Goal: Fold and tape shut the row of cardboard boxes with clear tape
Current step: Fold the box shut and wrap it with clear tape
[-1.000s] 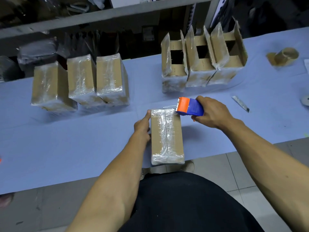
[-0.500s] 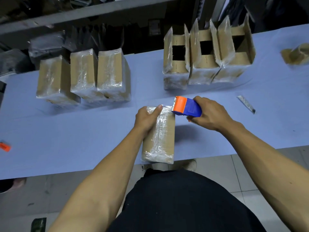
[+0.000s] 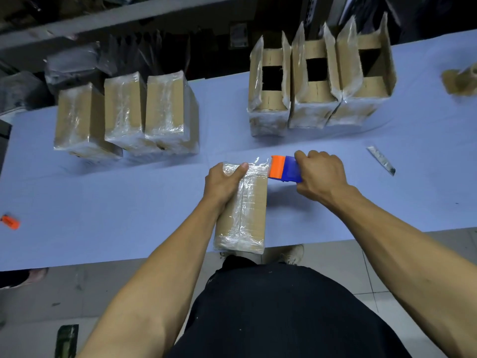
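A closed cardboard box (image 3: 251, 210) wrapped in clear tape lies near the table's front edge, its near end over the edge. My left hand (image 3: 223, 183) grips its far left corner, fingers curled over the top. My right hand (image 3: 320, 174) holds a blue and orange tape dispenser (image 3: 284, 169) whose orange end touches the box's far right corner. Three taped boxes (image 3: 124, 115) stand in a row at the back left. Three boxes with open flaps (image 3: 317, 83) stand at the back right.
A utility knife (image 3: 381, 160) lies on the blue table (image 3: 103, 210) to the right. A brown tape roll (image 3: 460, 78) sits at the far right edge, a small orange object (image 3: 10, 222) at the far left. Shelving with dark bags runs behind the table.
My left hand moved from the box's left side onto its far corner and gripped it. The box turned slightly and slid toward the front edge. The dispenser stayed at the far right corner.
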The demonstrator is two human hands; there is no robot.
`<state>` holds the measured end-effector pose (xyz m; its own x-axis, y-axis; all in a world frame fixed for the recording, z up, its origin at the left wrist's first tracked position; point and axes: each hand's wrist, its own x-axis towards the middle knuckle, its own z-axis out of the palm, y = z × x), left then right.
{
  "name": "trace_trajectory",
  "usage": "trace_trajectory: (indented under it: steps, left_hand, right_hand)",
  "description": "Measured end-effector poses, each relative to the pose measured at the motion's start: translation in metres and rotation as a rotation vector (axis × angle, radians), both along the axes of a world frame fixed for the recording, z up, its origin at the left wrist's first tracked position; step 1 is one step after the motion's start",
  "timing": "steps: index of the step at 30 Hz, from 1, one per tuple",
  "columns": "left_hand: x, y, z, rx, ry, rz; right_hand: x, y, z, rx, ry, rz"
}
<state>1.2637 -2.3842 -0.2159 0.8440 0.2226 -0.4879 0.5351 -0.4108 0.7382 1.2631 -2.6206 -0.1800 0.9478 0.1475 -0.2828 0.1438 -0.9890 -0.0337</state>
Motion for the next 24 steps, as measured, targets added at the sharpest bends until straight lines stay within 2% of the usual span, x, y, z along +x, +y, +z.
trace_trajectory:
  steps: [3,6,9,14,18,20,22,24]
  left_hand:
    - [0.001,0.0,0.001,0.014,-0.009,-0.004]
    - [0.003,-0.001,0.003,0.022,-0.02,-0.033]
    - [0.001,0.0,0.004,-0.001,-0.004,-0.017]
    - [-0.002,0.002,0.005,-0.087,0.032,0.031]
    - [-0.007,0.007,-0.001,-0.278,0.088,0.056]
    - [-0.01,0.008,-0.003,-0.297,0.126,0.069]
    - [-0.014,0.007,-0.002,-0.275,0.092,0.116]
    - [-0.015,0.007,-0.002,-0.246,-0.008,0.199]
  right_hand:
    - [0.013,0.017,0.01,-0.13,-0.058,0.05]
    - [0.017,0.039,0.013,-0.207,-0.038,0.033]
    - [0.014,0.055,0.003,-0.203,0.04,-0.005]
    - [0.003,0.024,-0.021,-0.189,0.003,-0.173]
    - [-0.009,0.038,-0.046,-0.032,0.144,-0.228]
    - [-0.009,0.046,-0.056,0.055,0.166,-0.246]
    - [-0.006,0.051,-0.059,0.146,0.128,-0.267]
    - [-0.002,0.053,-0.056,0.229,0.0,-0.34]
